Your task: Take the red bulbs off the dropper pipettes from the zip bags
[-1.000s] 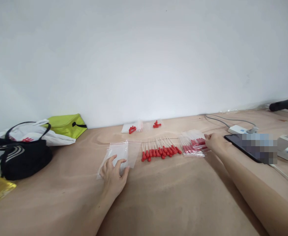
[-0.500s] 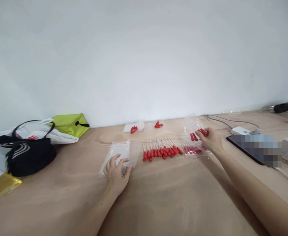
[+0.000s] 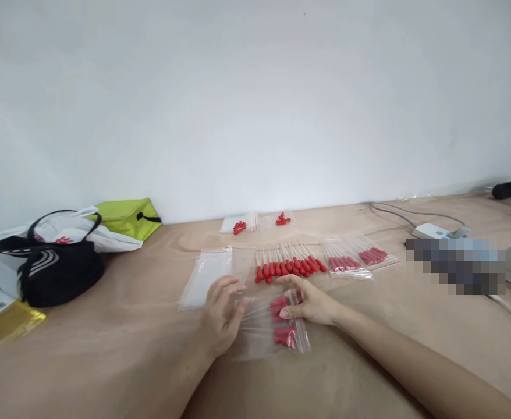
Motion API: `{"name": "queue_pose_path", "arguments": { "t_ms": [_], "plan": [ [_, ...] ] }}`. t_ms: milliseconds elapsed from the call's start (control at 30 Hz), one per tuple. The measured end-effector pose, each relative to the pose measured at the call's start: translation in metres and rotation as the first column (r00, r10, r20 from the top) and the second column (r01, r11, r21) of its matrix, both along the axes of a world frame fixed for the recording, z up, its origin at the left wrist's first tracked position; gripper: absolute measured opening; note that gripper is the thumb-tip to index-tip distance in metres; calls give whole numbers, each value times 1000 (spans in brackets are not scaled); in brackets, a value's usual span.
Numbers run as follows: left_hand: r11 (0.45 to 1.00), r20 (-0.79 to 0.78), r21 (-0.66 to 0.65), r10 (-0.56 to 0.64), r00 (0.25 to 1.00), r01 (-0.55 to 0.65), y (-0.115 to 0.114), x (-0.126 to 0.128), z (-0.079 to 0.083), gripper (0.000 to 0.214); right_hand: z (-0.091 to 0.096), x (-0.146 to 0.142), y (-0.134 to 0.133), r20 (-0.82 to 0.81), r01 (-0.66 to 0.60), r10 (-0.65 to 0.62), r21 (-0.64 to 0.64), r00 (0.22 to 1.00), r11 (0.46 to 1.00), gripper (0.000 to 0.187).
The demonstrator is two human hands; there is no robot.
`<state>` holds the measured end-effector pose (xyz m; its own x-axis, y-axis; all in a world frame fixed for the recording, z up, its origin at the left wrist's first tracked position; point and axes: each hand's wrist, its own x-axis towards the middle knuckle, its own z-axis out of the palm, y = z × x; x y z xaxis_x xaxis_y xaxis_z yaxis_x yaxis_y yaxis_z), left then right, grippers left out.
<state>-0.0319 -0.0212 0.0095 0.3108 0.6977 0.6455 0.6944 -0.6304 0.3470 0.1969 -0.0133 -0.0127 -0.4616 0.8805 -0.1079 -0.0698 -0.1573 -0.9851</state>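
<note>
My right hand [image 3: 310, 299] grips the zip end of a clear zip bag [image 3: 255, 343] low over the table, its thumb pressed on the plastic. Inside the bag are thin pale sticks with red bulb-like ends [image 3: 284, 334]. Beside the bag's other end, my left hand [image 3: 224, 314] is slightly blurred, with thumb and fingers curled but apart; whether it touches the bag is unclear. Just beyond is a row of loose red-ended sticks [image 3: 288, 265]. To the left of it lie flat zip bags [image 3: 209, 267], partly behind my left hand.
Two filled zip bags [image 3: 347, 262] lie right of the row. Small red pieces [image 3: 240, 227] rest on bags near the wall. A power strip [image 3: 430, 231] with a cable and a pixelated device [image 3: 456, 265] are at right; a black bag [image 3: 61, 273] and green bag [image 3: 127, 218] at left.
My right hand has brought a filled zip bag from the right to the middle and lowered it, turning its red ends rightward. My left hand has moved right, off the flat bags.
</note>
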Motion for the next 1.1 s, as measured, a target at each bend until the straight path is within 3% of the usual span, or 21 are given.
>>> {"name": "queue_pose_path", "arguments": {
  "t_ms": [67,133,200,300,467,733,900,1100],
  "plan": [
    [974,-90,-148,-183,979,169,-7,7,0,24,-3,1,-1,-40,53,-55,-43,998,998,75],
    [918,-132,-312,-298,945,246,-13,13,-1,34,-3,3,-2,-45,72,-77,-103,996,992,79],
    [872,-125,-414,-339,932,262,-16,17,-2,39,-2,3,-5,-36,95,-102,-156,994,983,81],
    [850,-90,-453,-344,935,269,-17,21,-2,37,-1,-1,-7,10,122,-123,-185,992,975,78],
    [857,-71,-447,-319,945,256,-18,25,2,33,1,-9,-10,72,187,-178,-152,981,971,66],
    [929,-178,-326,-243,954,176,-16,32,-5,31,0,-20,-15,72,305,-302,-40,951,951,58],
    [943,-250,-201,-310,917,265,3,35,0,28,1,-21,-16,48,299,-297,-34,954,954,61],
    [906,-320,-92,-420,849,413,15,43,7,23,4,-20,-17,49,308,-306,-27,951,951,63]
  ]
}}
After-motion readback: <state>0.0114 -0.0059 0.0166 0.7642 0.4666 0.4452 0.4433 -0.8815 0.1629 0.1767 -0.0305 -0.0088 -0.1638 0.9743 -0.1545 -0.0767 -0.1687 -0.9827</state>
